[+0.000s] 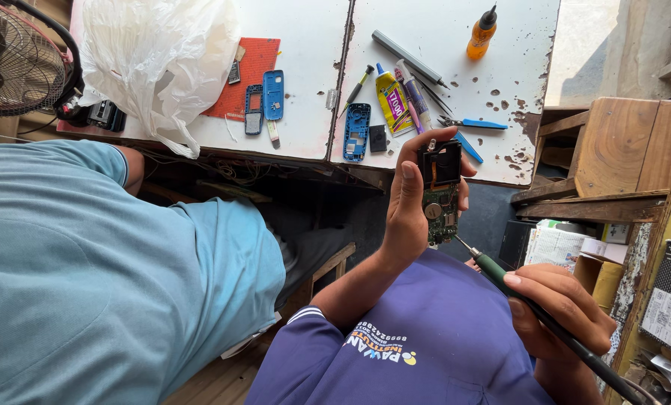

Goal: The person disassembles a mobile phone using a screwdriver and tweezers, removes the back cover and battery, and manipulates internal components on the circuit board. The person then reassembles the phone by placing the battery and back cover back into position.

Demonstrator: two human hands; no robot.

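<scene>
Small phone circuit board (pixel 441 196), centre-right of the frame: green lower part studded with tiny components and one round silver cell, black rectangular frame on its upper part with an orange strip beside it. Held upright in the left hand (pixel 410 206), thumb along the near edge, fingers wrapped round the far side, so closed firmly on the board. Just below and to the right, thin metal tip of a soldering iron (pixel 500 274) almost touching the board's bottom edge; green sleeve, then dark slender handle running to the lower right corner. Right hand (pixel 556 304) closed around that handle in a pen-like grip, lower right of the frame.

Above, across the upper middle, worn white table (pixel 305 112) with chipped, rust-spotted surface on the right. On it: blue plastic phone shells (pixel 356 131), a red mat (pixel 249 75), yellow glue tube (pixel 390 101), grey metal rod (pixel 409 57), blue-handled tweezers (pixel 474 124), orange dropper bottle (pixel 481 34). Crumpled translucent plastic bag (pixel 151 56) at upper left, beside a wire fan grille (pixel 13 56). Another person's light blue shirt (pixel 103 277) filling the lower left. Rough wooden boards (pixel 620 150) at right
</scene>
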